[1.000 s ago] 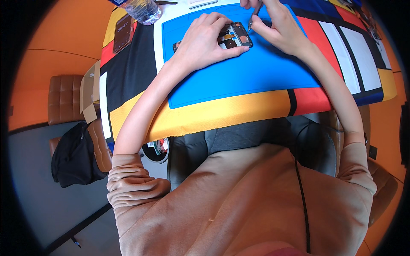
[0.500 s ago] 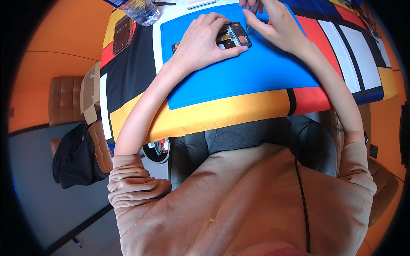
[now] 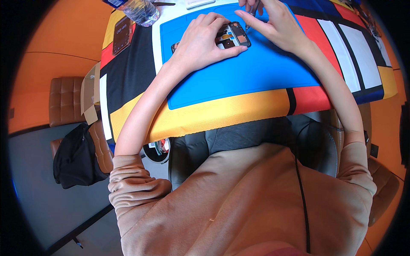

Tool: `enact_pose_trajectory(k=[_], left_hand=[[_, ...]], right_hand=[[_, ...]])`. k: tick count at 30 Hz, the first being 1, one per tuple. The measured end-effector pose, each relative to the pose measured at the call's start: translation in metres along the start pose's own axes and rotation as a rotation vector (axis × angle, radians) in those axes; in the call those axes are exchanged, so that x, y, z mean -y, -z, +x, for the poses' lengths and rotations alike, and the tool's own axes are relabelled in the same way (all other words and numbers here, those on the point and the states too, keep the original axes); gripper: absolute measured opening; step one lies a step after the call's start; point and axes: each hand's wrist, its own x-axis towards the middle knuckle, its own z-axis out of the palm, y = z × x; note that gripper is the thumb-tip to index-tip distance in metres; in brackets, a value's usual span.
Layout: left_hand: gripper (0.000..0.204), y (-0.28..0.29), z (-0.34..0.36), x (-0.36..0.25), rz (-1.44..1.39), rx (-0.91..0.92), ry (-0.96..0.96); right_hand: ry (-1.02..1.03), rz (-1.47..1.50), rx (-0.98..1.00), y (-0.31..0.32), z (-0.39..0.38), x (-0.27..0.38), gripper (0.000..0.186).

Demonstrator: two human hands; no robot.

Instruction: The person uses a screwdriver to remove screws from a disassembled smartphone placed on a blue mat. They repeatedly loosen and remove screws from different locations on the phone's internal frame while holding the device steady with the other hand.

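A dark, opened phone (image 3: 235, 35) with exposed inner parts lies on the blue mat (image 3: 243, 72). My left hand (image 3: 200, 45) is closed over it, thumb along its lower edge, fingers across its middle, hiding much of its left half. My right hand (image 3: 275, 27) holds a thin screwdriver (image 3: 251, 21) at the top, its tip at the right part of the opened phone; the thumb is raised beside the shaft and some fingers run out of view at the upper edge.
The table has a colour-block cloth (image 3: 205, 115). At upper left are a clear water container (image 3: 141, 13), another phone (image 3: 122, 36) and a pale flat object (image 3: 198, 3). A cardboard box (image 3: 89, 94) and a chair with a black bag (image 3: 74, 155) stand left; cluttered items (image 3: 371, 27) lie far right.
My right thumb has moved up and leftward, and the hand has shifted slightly with the screwdriver. My left hand and the opened phone have shifted very slightly left, still together.
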Motion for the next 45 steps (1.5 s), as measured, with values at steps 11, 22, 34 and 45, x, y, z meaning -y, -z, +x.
enact_pose_trajectory(k=[11,22,34,45], left_hand=[[0.082,0.0,0.0,0.0,-0.008,0.001,0.002],[0.082,0.0,0.0,0.0,-0.009,0.0,-0.001],[0.073,-0.001,0.002,-0.001,-0.069,-0.063,-0.066],[0.021,0.005,0.004,0.0,-0.148,-0.142,-0.153]], right_hand=[[0.0,0.028,-0.04,0.0,0.004,0.002,0.023],[-0.169,0.049,0.005,0.003,0.001,0.009,0.023],[-0.389,0.202,-0.126,0.003,-0.002,0.008,0.027],[-0.295,0.533,-0.245,-0.015,-0.002,-0.01,0.026]])
